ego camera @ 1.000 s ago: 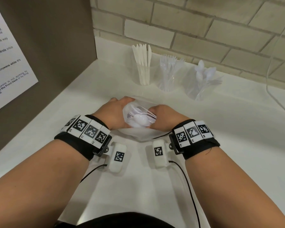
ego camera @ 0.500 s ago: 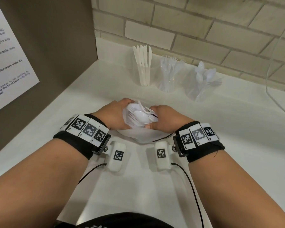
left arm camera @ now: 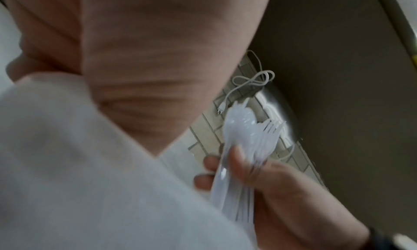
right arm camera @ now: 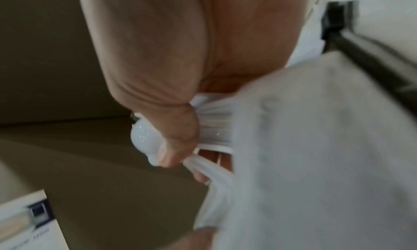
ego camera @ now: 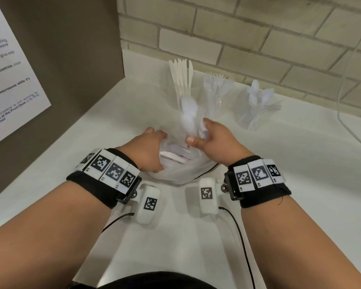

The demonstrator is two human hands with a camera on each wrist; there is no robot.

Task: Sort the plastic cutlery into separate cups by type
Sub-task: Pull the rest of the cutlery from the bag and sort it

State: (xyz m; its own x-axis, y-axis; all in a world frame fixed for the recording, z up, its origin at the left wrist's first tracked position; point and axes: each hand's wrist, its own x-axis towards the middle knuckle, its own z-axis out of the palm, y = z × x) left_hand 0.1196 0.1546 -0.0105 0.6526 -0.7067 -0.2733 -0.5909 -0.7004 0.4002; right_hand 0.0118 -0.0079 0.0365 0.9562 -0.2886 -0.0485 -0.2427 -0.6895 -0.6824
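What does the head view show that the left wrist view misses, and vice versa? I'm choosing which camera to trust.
Only head: three cups in a row by the brick wall, holding knives, forks and spoons; the left hand at the bag.
Only left wrist: fork tines within the bundle.
Both: the right hand gripping a cutlery bundle.

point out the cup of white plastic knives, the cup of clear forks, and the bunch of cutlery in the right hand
cup of white plastic knives [ego camera: 182, 79]: head view, on the upright knife blades.
cup of clear plastic forks [ego camera: 217, 88]: head view, on the fork necks.
bunch of clear plastic cutlery [ego camera: 189, 113]: head view, on the spoon bowls.
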